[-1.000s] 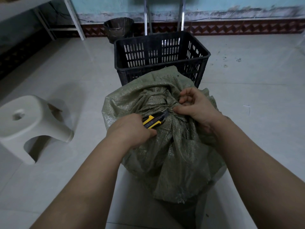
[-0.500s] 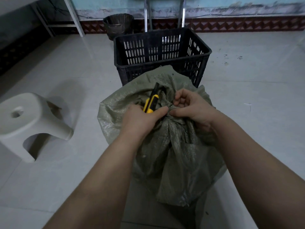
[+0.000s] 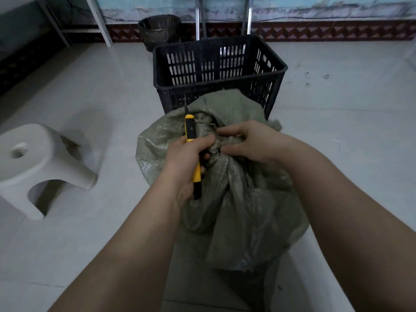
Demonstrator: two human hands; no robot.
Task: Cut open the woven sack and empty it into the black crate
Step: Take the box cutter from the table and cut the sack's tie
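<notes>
A full grey-green woven sack [image 3: 238, 199] stands on the floor right in front of me, its neck bunched and tied at the top. My left hand [image 3: 186, 158] grips a yellow and black utility knife [image 3: 190, 131], held upright with the thin blade pointing away from me, just left of the neck. My right hand [image 3: 249, 140] pinches the gathered neck and its tie between thumb and fingers. The black slotted crate [image 3: 216, 86] stands just behind the sack, touching it. What the sack holds is hidden.
A white plastic stool [image 3: 38, 163] stands on the pale tiled floor to the left. A dark bin [image 3: 158, 30] sits behind the crate by the wall. White metal table legs [image 3: 99, 21] rise at the back left, and two metal posts [image 3: 200, 16] stand behind the crate.
My left hand turned the knife from lying sideways against the tied neck to standing upright, blade pointing away. My right hand stayed on the neck and shifted its pinch slightly.
</notes>
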